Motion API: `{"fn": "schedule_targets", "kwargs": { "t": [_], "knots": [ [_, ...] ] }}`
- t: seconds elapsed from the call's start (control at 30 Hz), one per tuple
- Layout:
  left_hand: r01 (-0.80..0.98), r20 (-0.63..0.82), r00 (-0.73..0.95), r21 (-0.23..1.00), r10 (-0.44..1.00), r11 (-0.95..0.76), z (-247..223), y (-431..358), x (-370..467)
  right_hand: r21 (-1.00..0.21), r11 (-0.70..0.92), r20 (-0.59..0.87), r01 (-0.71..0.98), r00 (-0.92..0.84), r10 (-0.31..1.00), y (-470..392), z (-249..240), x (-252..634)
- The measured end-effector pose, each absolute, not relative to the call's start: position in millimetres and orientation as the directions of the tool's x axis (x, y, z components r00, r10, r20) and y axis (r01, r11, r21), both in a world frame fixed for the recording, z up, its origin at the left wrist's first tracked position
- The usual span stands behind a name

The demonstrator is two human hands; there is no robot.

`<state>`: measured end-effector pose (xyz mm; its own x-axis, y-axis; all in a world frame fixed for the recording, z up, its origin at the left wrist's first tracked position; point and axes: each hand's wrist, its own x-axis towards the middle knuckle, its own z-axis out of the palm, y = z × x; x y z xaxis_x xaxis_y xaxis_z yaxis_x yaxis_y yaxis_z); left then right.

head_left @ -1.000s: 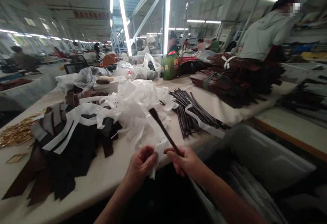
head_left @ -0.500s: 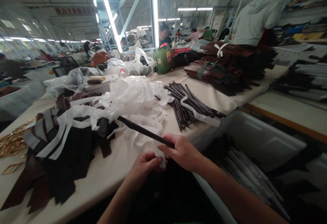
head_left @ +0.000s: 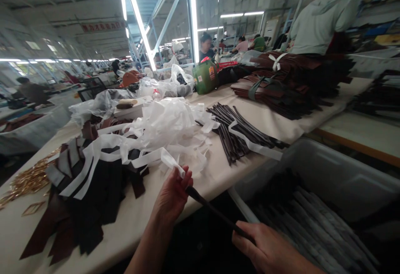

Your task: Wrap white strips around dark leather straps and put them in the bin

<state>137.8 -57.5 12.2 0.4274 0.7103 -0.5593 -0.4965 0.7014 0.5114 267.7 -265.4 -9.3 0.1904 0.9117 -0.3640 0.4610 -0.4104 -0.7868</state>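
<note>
My left hand pinches a white backing paper strip at the table's front edge, its fingertips beside the upper end of a thin dark leather strip. My right hand, low at the bottom of the view, grips the strip's lower end. The strip runs slanted between the two hands. A heap of peeled white paper strips lies on the table just beyond my left hand. A bundle of dark strips with a white band lies to the right of the heap.
A grey bin holding several wrapped strips sits at the lower right. Dark leather pieces and gold buckles lie at left. Stacked brown leather and a green bag sit farther back. A person in a pale top stands at right.
My right hand dropped down and right, drawing the dark strip with it. My left hand rose with the white paper, which has come away from the strip.
</note>
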Motion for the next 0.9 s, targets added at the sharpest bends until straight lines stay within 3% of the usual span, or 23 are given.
{"fn": "schedule_targets", "kwargs": {
  "t": [0.5, 0.9],
  "knots": [
    [-0.482, -0.535, 0.455, 0.525, 0.712, 0.702, 12.0, -67.7, 128.8, -0.794, -0.407, -0.324, 0.451, 0.253, 0.912, -253.9, -24.9, 264.7],
    [-0.521, -0.412, 0.402, 0.632, 0.818, 0.574, 2.1, -70.7, 133.4, -0.662, -0.471, -0.307, 0.583, 0.362, 0.880, -250.0, -31.8, 263.7]
  ]
}}
